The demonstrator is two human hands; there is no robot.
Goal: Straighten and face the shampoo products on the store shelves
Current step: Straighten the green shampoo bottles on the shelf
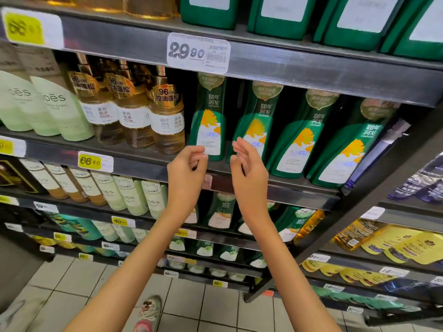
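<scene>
Several tall green shampoo bottles stand in a row on the middle shelf, labels facing out. My left hand [188, 165] hovers just below the leftmost green bottle [210, 116], fingers loosely curled and holding nothing. My right hand [248, 164] is raised in front of the second green bottle [257, 121], fingers relaxed and apart, gripping nothing. Two more green bottles [303, 133] [347, 144] lean to the right of it. Neither hand clearly touches a bottle.
Amber bottles [165, 116] with gold caps and pale green bottles [55, 104] stand to the left on the same shelf. The shelf edge [299, 190] carries price tags. Large green jugs [280, 15] sit above. Lower shelves hold more bottles; a dark upright post [359, 202] separates the neighbouring bay.
</scene>
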